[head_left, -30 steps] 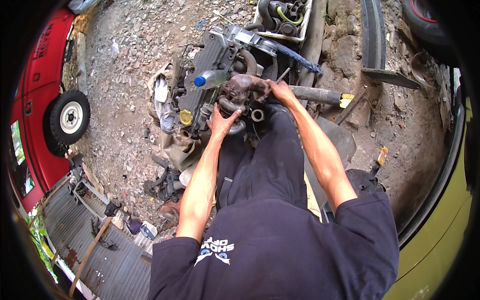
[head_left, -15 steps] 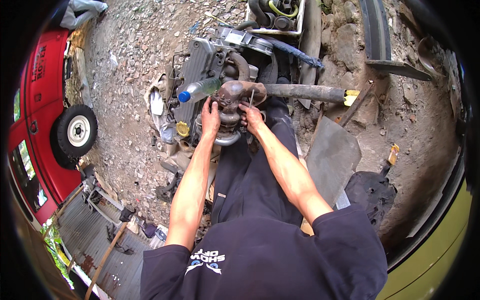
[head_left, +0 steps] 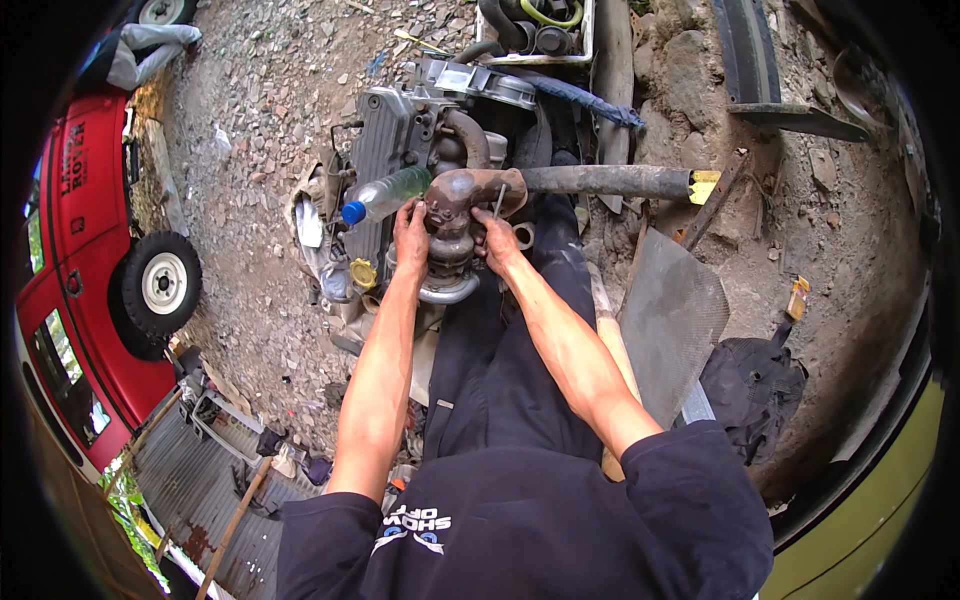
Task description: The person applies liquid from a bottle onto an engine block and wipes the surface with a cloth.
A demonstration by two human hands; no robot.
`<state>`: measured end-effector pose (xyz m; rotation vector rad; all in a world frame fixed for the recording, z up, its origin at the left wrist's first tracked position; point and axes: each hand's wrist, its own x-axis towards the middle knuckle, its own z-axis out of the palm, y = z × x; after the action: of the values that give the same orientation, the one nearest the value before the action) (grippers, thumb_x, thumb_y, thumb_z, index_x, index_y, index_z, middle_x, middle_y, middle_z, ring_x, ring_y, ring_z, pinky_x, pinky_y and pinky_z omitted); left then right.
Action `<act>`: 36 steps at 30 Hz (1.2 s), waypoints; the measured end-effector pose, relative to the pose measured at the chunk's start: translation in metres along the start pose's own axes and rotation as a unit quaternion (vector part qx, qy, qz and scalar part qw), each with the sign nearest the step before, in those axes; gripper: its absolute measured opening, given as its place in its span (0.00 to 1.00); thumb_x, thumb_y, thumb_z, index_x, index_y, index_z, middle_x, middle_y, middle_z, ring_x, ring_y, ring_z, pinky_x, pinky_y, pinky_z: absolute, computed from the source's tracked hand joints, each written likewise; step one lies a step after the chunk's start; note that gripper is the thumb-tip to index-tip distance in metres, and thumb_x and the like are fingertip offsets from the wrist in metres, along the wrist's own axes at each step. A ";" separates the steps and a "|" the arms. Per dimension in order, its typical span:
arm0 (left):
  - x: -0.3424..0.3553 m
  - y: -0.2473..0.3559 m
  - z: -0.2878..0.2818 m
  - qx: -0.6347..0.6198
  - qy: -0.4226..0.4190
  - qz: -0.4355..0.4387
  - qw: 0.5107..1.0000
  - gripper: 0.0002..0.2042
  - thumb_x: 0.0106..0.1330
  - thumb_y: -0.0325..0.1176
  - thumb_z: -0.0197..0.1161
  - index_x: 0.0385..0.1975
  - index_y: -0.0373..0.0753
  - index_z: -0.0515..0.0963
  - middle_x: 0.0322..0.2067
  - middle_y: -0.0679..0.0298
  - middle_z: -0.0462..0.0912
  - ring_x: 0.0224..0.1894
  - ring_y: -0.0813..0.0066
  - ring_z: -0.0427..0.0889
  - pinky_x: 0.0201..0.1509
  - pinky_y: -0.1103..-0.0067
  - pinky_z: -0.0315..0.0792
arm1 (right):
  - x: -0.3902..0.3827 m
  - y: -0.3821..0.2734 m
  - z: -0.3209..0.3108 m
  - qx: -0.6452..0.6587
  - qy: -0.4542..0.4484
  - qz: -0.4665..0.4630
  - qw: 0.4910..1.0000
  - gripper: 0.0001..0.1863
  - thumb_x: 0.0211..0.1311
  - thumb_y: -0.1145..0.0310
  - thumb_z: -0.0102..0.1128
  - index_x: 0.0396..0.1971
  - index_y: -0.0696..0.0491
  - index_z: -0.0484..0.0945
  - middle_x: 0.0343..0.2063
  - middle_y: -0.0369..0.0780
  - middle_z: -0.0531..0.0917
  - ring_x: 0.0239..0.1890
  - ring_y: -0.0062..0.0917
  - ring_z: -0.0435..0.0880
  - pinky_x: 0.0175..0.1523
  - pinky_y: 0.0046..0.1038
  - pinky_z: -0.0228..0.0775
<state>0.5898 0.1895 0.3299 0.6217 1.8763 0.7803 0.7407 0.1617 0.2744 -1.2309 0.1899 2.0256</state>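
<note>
A rusty brown exhaust manifold [head_left: 455,187], with a turbo-like lower part, sits between my hands in front of a grey engine [head_left: 385,135]. My left hand [head_left: 411,238] is closed against the manifold's left side, its fingertips partly hidden behind the metal. On the other side, the curled fingers of my right hand [head_left: 494,240] touch the manifold. A thin metal rod [head_left: 500,200] rises beside those fingers; what they grip is hidden. A clear plastic bottle [head_left: 390,192] with a blue cap lies tilted on the engine, just above my left hand. Below it is a yellow cap [head_left: 362,272].
A long grey pipe [head_left: 610,181] runs rightward from behind the manifold. A crate of parts [head_left: 590,40] stands at the back. To the right are a flat mesh panel [head_left: 670,320] and black cloth [head_left: 752,395]. A red vehicle [head_left: 100,270] stands left on stony ground.
The view has shifted slightly, and a person's legs show more at the upper left. Both hands stay at the manifold with little visible movement.
</note>
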 end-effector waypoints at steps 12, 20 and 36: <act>-0.012 -0.006 0.017 0.124 0.145 0.114 0.975 0.18 0.69 0.42 0.56 0.49 0.33 0.78 0.44 0.53 0.83 0.48 0.62 0.80 0.56 0.72 0.69 | 0.011 -0.012 -0.012 -0.074 0.276 -0.134 0.949 0.22 0.61 0.50 0.61 0.27 0.57 0.79 0.18 0.35 0.73 0.14 0.19 0.66 0.17 0.25 0.56; -0.016 -0.003 0.020 0.109 0.198 0.088 0.970 0.18 0.71 0.41 0.50 0.46 0.34 0.80 0.43 0.52 0.84 0.47 0.59 0.81 0.54 0.71 0.70 | 0.045 -0.073 -0.010 -0.126 0.218 0.153 0.956 0.38 0.54 0.28 0.55 0.48 0.50 0.76 0.34 0.40 0.78 0.21 0.23 0.63 0.20 0.26 0.51; -0.012 -0.004 0.015 0.050 0.184 0.100 0.977 0.20 0.71 0.40 0.42 0.46 0.37 0.79 0.49 0.51 0.80 0.53 0.51 0.77 0.58 0.67 0.68 | 0.073 -0.074 0.036 0.044 0.212 0.126 0.968 0.18 0.57 0.58 0.59 0.43 0.52 0.76 0.43 0.44 0.81 0.45 0.37 0.80 0.55 0.50 0.69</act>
<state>0.6081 0.1820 0.3295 0.7783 2.2238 0.9887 0.7452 0.2688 0.2515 -1.6395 0.6642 1.9093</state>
